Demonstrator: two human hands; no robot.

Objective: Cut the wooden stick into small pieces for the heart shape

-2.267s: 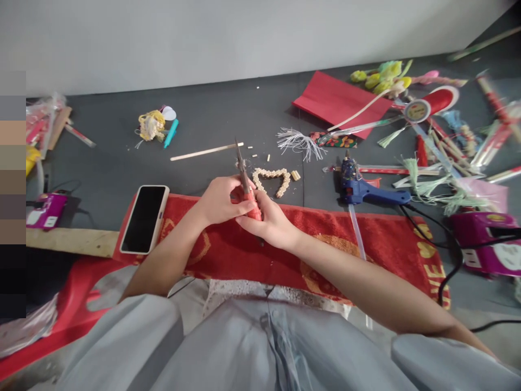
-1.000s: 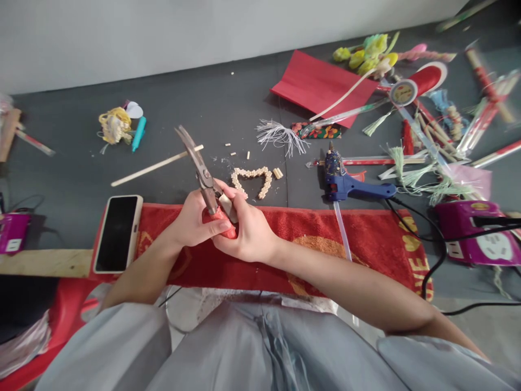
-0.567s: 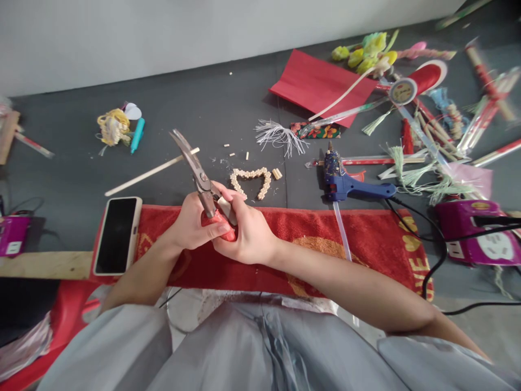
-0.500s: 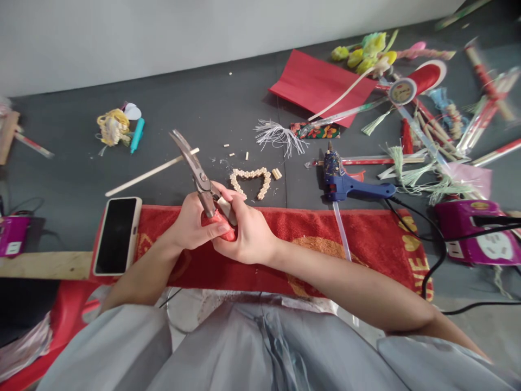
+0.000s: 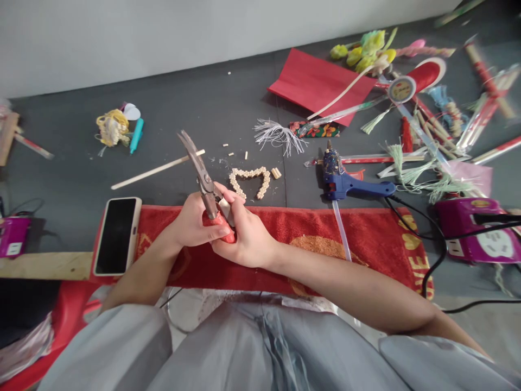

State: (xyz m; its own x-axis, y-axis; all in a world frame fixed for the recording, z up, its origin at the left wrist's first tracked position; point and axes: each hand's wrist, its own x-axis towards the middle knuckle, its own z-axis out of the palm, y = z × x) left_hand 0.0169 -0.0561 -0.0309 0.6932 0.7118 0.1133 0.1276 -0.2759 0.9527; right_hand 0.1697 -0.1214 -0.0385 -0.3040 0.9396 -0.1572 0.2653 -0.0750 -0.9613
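Observation:
Both my hands close around red-handled pliers (image 5: 202, 174) above a red towel (image 5: 366, 239). My left hand (image 5: 195, 222) wraps the red grips from the left, and my right hand (image 5: 244, 233) clasps them from the right. The metal jaws point up and to the left, slightly parted. A small pale piece shows between my right fingers near the pliers' joint; I cannot make out what it is. Just beyond my hands lies a heart shape made of small wooden bits (image 5: 250, 181) on the dark surface.
A phone (image 5: 116, 233) lies left on the towel's edge. A long wooden stick (image 5: 157, 169), a blue glue gun (image 5: 350, 184) with cable, red paper (image 5: 317, 84), tassels, a tape roll (image 5: 401, 89), purple boxes (image 5: 476, 236) and a yellow thread bundle (image 5: 109, 126) lie around.
The pliers have tilted from pointing straight away to leaning up-left, and my hands have drawn slightly back toward me. In the last half second almost nothing has moved.

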